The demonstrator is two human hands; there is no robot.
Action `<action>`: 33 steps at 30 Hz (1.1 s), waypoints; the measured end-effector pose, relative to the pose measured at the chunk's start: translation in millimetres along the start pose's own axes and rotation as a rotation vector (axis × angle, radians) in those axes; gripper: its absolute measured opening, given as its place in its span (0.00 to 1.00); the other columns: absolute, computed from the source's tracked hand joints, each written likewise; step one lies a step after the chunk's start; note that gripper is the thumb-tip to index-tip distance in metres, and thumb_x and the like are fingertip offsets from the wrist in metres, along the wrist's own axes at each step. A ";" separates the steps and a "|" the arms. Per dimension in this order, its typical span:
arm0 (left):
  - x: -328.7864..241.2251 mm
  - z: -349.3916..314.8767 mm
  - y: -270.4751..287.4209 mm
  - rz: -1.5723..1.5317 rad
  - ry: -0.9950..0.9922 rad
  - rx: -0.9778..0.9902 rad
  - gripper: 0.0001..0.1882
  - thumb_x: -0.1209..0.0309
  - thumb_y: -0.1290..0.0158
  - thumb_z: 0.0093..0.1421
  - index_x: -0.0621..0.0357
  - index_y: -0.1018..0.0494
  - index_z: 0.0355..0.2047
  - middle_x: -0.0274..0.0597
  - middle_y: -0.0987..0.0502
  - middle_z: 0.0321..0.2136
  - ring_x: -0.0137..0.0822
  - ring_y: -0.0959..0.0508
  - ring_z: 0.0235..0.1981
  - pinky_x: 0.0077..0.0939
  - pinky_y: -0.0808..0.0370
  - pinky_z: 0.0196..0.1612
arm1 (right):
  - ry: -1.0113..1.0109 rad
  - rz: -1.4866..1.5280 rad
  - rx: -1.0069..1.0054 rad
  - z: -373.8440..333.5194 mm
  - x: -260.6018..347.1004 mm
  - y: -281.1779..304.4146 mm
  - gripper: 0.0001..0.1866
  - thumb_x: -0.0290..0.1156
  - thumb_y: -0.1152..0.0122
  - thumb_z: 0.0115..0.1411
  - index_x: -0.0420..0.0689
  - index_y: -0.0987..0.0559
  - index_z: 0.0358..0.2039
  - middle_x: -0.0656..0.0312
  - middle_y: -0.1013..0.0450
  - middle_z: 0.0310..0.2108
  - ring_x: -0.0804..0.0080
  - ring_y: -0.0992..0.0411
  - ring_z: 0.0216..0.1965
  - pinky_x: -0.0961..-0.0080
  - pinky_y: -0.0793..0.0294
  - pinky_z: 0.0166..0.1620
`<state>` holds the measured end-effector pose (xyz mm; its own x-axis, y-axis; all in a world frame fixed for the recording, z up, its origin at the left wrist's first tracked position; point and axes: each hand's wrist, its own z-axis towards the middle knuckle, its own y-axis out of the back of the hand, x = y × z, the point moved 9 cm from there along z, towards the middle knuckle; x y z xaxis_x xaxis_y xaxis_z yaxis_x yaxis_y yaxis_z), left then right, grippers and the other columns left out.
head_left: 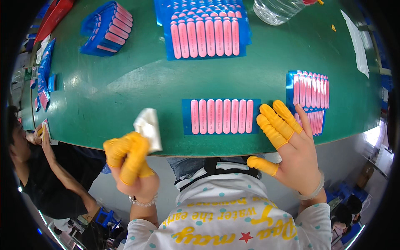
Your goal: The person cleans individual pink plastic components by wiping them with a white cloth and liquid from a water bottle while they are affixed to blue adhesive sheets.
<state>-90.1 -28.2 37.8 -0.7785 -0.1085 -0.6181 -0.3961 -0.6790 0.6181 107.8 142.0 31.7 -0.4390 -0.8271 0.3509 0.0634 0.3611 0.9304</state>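
My left hand (132, 164), in yellow finger cots, is closed on a white cloth (151, 128) just above the table's near edge. Right of it, a blue sheet (187, 117) lies flat, carrying a row of several pink strips (223, 116) with rounded ends and tiny print. Stretched and apart, the fingers of my right hand (295, 156) rest at that sheet's right end. The thumb and two fingers wear yellow cots; the forefinger's side nearest the sheet is covered too. Beyond the bare little finger lies a stack of similar blue sheets with pink strips (310, 91).
On the green table (137, 83), a larger pile of pink-strip sheets (206, 39) stands at the far middle, with a curled bundle (110, 29) to its left. A clear bottle (277, 10) is at the back. Another person (54, 179) works at the left edge.
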 end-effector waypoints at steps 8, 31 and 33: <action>11.8 9.1 -9.5 0.009 0.003 -0.104 0.10 0.82 0.47 0.64 0.69 0.21 0.44 0.49 0.23 0.46 0.41 0.24 0.46 0.32 0.29 0.54 | 0.203 -0.039 -0.139 -3.4 24.5 -0.3 0.25 0.38 0.32 0.49 0.47 0.18 0.49 0.67 0.25 0.50 0.68 0.32 0.39 0.72 0.33 0.42; -4.1 20.7 -20.7 0.199 -0.018 -0.057 0.11 0.85 0.46 0.59 0.67 0.20 0.42 0.48 0.23 0.42 0.42 0.23 0.44 0.33 0.27 0.51 | -0.291 -0.358 -0.437 -38.0 -48.5 78.0 0.25 0.17 0.39 0.53 0.46 0.19 0.52 0.54 0.28 0.57 0.44 0.35 0.62 0.54 0.33 0.61; -2.5 21.0 -23.2 0.186 -0.032 -0.051 0.12 0.86 0.46 0.59 0.65 0.20 0.42 0.46 0.23 0.42 0.41 0.23 0.42 0.32 0.27 0.49 | -0.149 -0.182 -0.341 2.8 -13.3 64.4 0.27 0.30 0.31 0.53 0.43 0.22 0.55 0.51 0.32 0.61 0.43 0.39 0.64 0.50 0.37 0.63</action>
<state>-89.1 3.1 35.2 -0.8512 -0.2130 -0.4796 -0.2195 -0.6856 0.6941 115.3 177.4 86.7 -0.5936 -0.7840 0.1816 0.2554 0.0305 0.9664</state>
